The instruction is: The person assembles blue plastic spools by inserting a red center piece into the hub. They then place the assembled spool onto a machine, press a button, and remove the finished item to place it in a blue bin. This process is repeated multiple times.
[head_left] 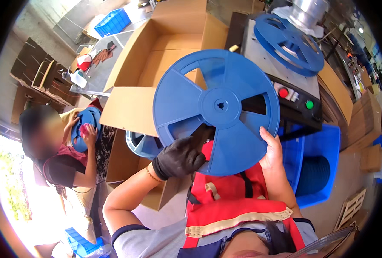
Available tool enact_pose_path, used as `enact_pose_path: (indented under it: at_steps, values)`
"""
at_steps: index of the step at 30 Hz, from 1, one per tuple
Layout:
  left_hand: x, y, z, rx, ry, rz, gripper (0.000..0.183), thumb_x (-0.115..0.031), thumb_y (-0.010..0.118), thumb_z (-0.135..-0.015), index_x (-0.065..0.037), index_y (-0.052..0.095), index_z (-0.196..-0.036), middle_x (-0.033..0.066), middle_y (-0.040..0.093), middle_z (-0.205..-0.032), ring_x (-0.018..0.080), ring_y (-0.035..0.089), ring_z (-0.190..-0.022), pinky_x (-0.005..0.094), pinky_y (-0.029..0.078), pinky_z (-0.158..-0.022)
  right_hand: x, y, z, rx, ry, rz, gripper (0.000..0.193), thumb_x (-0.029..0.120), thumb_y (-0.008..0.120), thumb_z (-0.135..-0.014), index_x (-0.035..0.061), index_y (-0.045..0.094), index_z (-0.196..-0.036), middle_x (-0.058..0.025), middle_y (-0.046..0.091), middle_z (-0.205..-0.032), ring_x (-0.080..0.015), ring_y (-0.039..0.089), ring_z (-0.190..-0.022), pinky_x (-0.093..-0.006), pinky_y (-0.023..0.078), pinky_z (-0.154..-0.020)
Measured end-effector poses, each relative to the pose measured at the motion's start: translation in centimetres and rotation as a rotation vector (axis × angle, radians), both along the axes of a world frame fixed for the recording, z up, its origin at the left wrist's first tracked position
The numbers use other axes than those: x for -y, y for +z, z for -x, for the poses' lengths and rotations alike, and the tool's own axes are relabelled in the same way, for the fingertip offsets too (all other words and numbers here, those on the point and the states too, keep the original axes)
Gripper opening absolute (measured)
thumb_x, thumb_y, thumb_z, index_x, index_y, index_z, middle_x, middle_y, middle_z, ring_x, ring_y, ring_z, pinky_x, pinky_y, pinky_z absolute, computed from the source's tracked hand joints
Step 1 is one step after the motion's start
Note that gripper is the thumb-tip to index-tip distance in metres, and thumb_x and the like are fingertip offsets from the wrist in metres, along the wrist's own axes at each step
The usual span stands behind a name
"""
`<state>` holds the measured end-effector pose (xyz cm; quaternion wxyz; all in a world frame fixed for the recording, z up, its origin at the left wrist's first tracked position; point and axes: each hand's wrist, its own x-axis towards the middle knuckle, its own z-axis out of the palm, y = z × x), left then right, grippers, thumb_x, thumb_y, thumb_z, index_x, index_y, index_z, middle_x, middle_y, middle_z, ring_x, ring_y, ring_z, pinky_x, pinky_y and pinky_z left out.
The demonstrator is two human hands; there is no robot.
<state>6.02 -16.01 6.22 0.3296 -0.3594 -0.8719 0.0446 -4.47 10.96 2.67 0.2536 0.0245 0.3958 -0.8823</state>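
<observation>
A large blue plastic reel with a round hub and wedge-shaped openings is held up in front of my chest. My right hand, bare, grips its lower right rim, with the thumb on the near face. My left hand, in a dark glove, is closed, its fingers curled at the lower left opening of the reel. Beside those fingertips shows a small red patch; whether the hand holds it cannot be made out.
An open cardboard box stands behind the reel. Another blue reel lies on a machine with red and green buttons. At right is a blue bin. To my left a co-worker handles a blue reel with a pinkish-red cloth.
</observation>
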Motion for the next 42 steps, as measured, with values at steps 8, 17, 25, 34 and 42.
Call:
enact_pose_path:
  at_steps: [8,17,25,34,42]
  values:
    - [-8.9,-3.0,-1.7,0.743,0.069,-2.068,0.047,-0.025,0.051,-0.098,-0.001,0.032,-0.135,0.0123,0.040,-0.139,0.0240,0.044,-0.126,0.0380,0.042,-0.101,-11.7,-2.8,-7.5,-0.233,-0.491,-0.033,0.039,0.013,0.053,-0.095,-0.0008,0.045,-0.130,-0.0142,0.056,-0.126,-0.0264,0.057,-0.114,-0.0397,0.045,-0.098]
    - [-13.0,-3.2,1.0,0.974,-0.083,-2.155,0.042,-0.038,0.058,-0.094,-0.001,0.054,-0.112,0.0095,0.064,-0.091,0.0166,0.061,-0.064,0.0272,0.051,-0.055,-24.0,-8.2,-8.6,-0.095,-0.908,0.026,0.032,0.026,0.058,-0.095,0.0085,0.055,-0.122,0.0019,0.059,-0.082,-0.0095,0.060,-0.084,-0.0333,0.052,-0.081]
    - [-12.5,-4.7,4.3,1.127,-0.265,-2.092,0.051,-0.048,0.061,-0.090,-0.004,0.054,-0.114,0.0041,0.062,-0.086,0.0094,0.054,-0.058,0.0208,0.039,-0.044,-20.2,-9.0,-9.5,0.086,-0.254,1.078,0.039,0.034,0.042,-0.102,0.0019,0.048,-0.123,-0.0047,0.057,-0.085,-0.0192,0.061,-0.075,-0.0329,0.052,-0.064]
    - [-16.8,-5.9,1.7,1.167,-0.044,-2.272,0.047,-0.046,0.055,-0.094,-0.005,0.054,-0.115,0.0040,0.062,-0.091,0.0091,0.054,-0.062,0.0195,0.040,-0.047,-14.2,-5.5,-10.5,0.171,-0.045,0.891,0.036,0.030,0.046,-0.100,0.0016,0.050,-0.121,-0.0062,0.059,-0.088,-0.0174,0.062,-0.079,-0.0323,0.052,-0.065]
    - [-19.9,-7.7,-2.2,0.769,0.118,-1.527,0.088,-0.035,0.077,-0.080,0.002,0.027,-0.142,0.0163,0.042,-0.137,0.0232,0.045,-0.120,0.0364,0.040,-0.100,-13.5,-2.1,-15.5,0.153,0.232,0.218,0.034,0.029,0.051,-0.097,0.0027,0.053,-0.119,-0.0071,0.061,-0.092,-0.0157,0.062,-0.081,-0.0313,0.053,-0.068]
